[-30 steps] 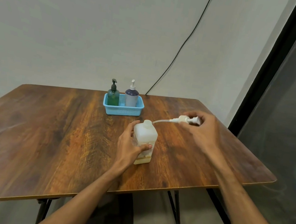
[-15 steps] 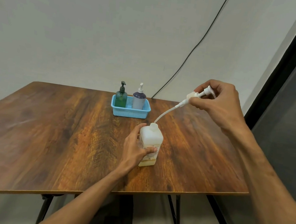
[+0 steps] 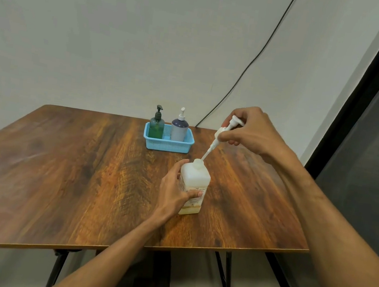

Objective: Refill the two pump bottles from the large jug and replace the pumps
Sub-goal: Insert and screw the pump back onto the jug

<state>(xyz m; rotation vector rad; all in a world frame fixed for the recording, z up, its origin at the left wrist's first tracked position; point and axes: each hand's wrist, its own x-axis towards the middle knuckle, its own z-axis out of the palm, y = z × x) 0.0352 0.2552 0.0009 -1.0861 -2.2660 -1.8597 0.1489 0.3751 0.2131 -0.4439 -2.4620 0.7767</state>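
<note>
A white square jug (image 3: 197, 180) stands upright near the table's middle, with a little yellowish liquid at its bottom. My left hand (image 3: 173, 190) grips its side. My right hand (image 3: 252, 131) holds the jug's white pump (image 3: 225, 130) up and to the right of the neck. The pump's tube slants down into the open neck. At the back, a green pump bottle (image 3: 156, 127) and a grey-purple pump bottle (image 3: 179, 128) stand side by side in a blue basket (image 3: 169, 146), both with their pumps on.
The wooden table (image 3: 59, 169) ends close on the right at a dark window frame (image 3: 355, 117). A black cable (image 3: 249, 64) runs down the wall behind the basket. Table legs and a dark cloth show under the front edge.
My right hand has swung the pump from a low sideways position up above the jug, and the tube now stands steeper in the neck. My left hand has stayed on the jug.
</note>
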